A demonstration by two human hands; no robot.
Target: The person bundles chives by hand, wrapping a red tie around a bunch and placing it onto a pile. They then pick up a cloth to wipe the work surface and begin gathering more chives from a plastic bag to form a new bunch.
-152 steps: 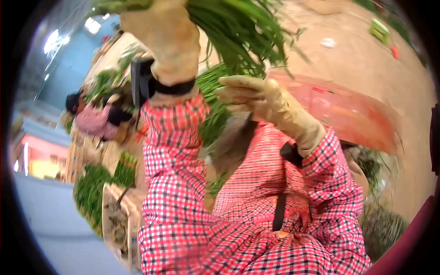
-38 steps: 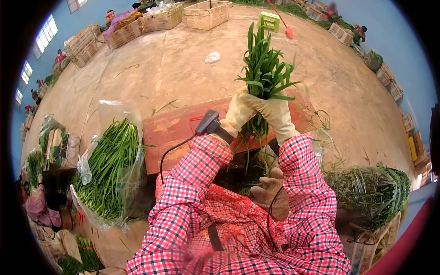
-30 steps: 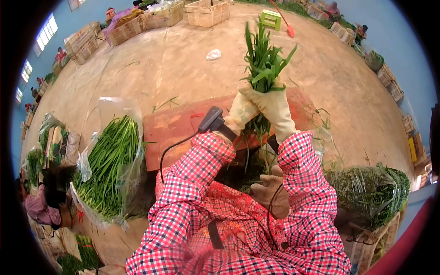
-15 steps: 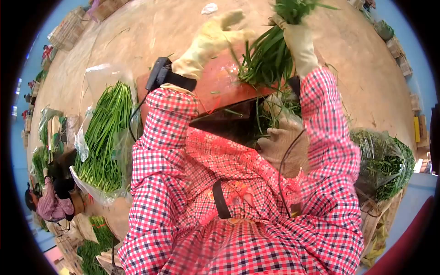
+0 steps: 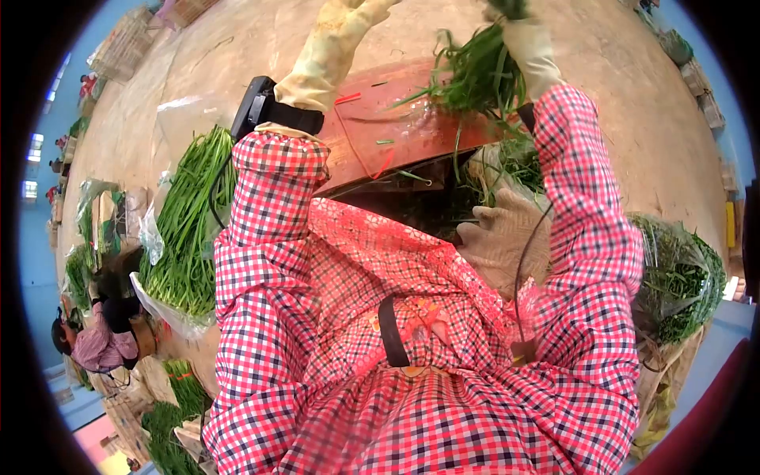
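The right hand [image 5: 524,41], gloved, is closed around a bunch of greens [image 5: 475,75]. It holds the bunch tilted above the far right part of the red tabletop [image 5: 396,131], with the loose ends fanning down toward the surface. The left hand [image 5: 336,47], also gloved, reaches over the far left part of the tabletop. Its fingers run off the top edge, so I cannot tell whether they are spread or curled, and nothing shows in it.

The work looks like shaking or evening the bunch over the tabletop. To do that well, the grip should sit tight around the middle of the stems so none slide out. The ends should meet the surface squarely rather than at a slant. The free hand is best brought close to steady the fan of leaves and catch strays. A few strands already lie on the tabletop, and more hang off its near edge.

By count:
- Two gloved hands and one bunch.
- One black wrist device [image 5: 255,119] on the left forearm, at the tabletop's near left corner.
- One spare glove [image 5: 503,241] lying on the lap, just below the tabletop.
- Two plastic bags of greens, a left bag [image 5: 190,214] and a right bag [image 5: 677,273], one on each side of the tabletop.
- One co-worker [image 5: 99,344], well off to the lower left of the tabletop.
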